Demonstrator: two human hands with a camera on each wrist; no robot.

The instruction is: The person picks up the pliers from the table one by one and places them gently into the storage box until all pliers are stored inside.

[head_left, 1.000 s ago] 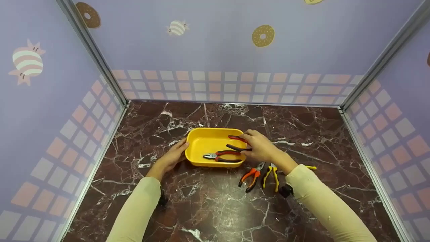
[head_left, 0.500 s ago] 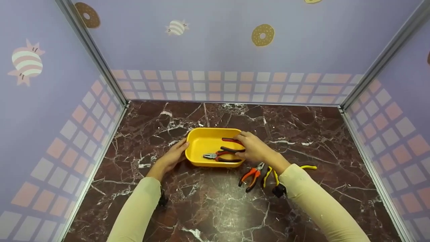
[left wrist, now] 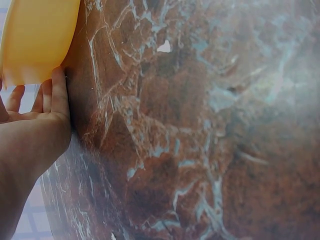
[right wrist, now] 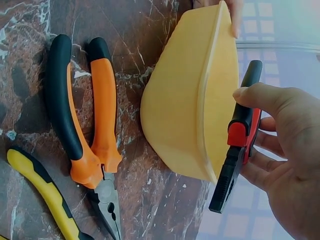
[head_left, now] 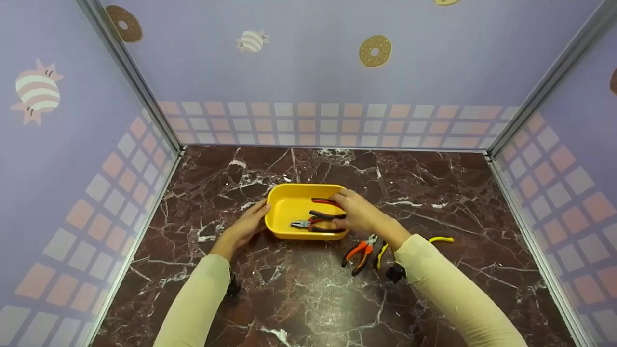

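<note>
My right hand (head_left: 359, 212) grips red-and-black pliers (right wrist: 244, 125) above the right end of a yellow plastic basin (head_left: 289, 202). Their two handles point left over the basin, while the short dark head sticks out beside my fingers in the right wrist view. Inside the basin lie combination pliers (head_left: 315, 225) with red-and-black handles, partly covered by the held pair. My left hand (head_left: 245, 225) holds the basin's left end, thumb at the rim and fingers along the outer wall (left wrist: 42, 45).
Orange-and-black pliers (head_left: 360, 253) lie on the dark marbled table (head_left: 308, 294), right of the basin's front. Yellow-and-black pliers (right wrist: 42, 192) are beside them, partly hidden by my right forearm. Another yellow handle (head_left: 441, 239) shows past the sleeve. Patterned panels (head_left: 308, 72) enclose the table.
My right hand has moved left with the red-and-black pliers, carrying them farther over the basin. The left hand and basin stay about where they were.
</note>
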